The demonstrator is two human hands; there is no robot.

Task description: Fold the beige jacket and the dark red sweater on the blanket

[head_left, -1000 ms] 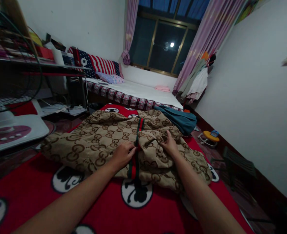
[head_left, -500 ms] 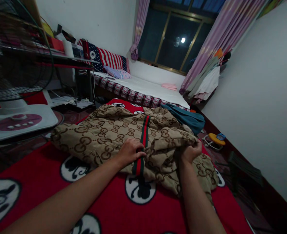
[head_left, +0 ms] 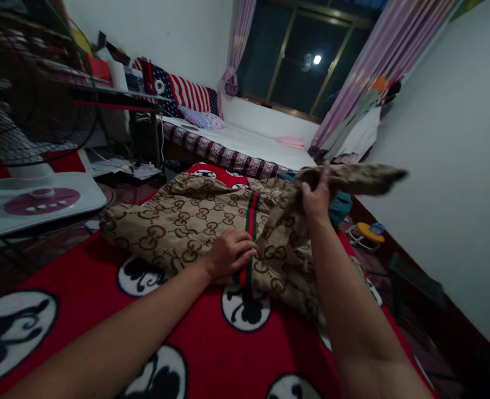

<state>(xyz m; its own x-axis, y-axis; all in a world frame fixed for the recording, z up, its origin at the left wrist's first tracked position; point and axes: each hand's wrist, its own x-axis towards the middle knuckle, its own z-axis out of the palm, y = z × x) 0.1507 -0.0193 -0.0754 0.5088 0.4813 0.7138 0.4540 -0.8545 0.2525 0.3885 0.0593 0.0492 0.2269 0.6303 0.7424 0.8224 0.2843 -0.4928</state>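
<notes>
A tan garment [head_left: 170, 227] with a brown interlocking-letter pattern and a green-red-green stripe [head_left: 252, 216] lies spread on the red blanket [head_left: 203, 332]. Its kind is not plain from this angle. At the stripe, near the close edge, my left hand [head_left: 230, 252] presses down with bent fingers, gripping the cloth there. My right hand [head_left: 317, 197] is closed on the garment's right part and holds it up above the bed. From that hand a loose end [head_left: 378, 177] swings out to the right, blurred. The cloth inside my right palm is partly hidden.
Behind the garment is a teal cloth [head_left: 340, 210]. A second bed [head_left: 245, 141] stands under the window. To the left are a fan [head_left: 32, 105] and a white table [head_left: 82, 191]. On the right, a yellow-seated stool [head_left: 367, 235] stands by the wall.
My right hand has risen and moved away from me, lifting the garment's right part, whose end now swings rightward. My left hand stays at the stripe. The view has shifted slightly.
</notes>
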